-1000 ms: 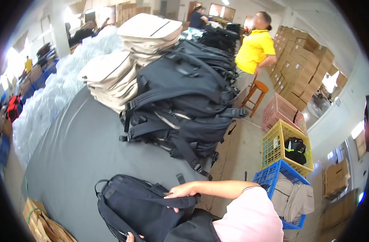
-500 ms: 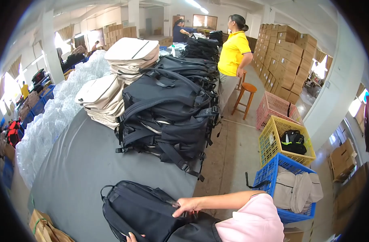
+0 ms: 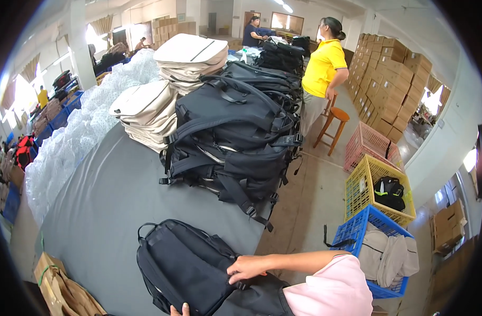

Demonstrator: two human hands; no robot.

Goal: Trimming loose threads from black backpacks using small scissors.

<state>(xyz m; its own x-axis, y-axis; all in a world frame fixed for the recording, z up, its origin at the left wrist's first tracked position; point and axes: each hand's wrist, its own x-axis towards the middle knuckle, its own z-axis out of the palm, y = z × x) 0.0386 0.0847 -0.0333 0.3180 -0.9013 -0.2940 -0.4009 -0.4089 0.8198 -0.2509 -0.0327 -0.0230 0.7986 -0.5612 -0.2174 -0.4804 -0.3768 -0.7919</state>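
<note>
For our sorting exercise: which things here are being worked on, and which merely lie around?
In hand: black backpack, right hand on it, left hand at its near edge.

Lying about: stack of black backpacks, beige bags, yellow crate, blue crate, wooden stool.

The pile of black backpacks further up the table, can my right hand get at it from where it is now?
Probably yes. The right hand rests on the black backpack in front; bare grey table lies between it and the pile of black backpacks, with nothing blocking, though it looks a long stretch.
</note>
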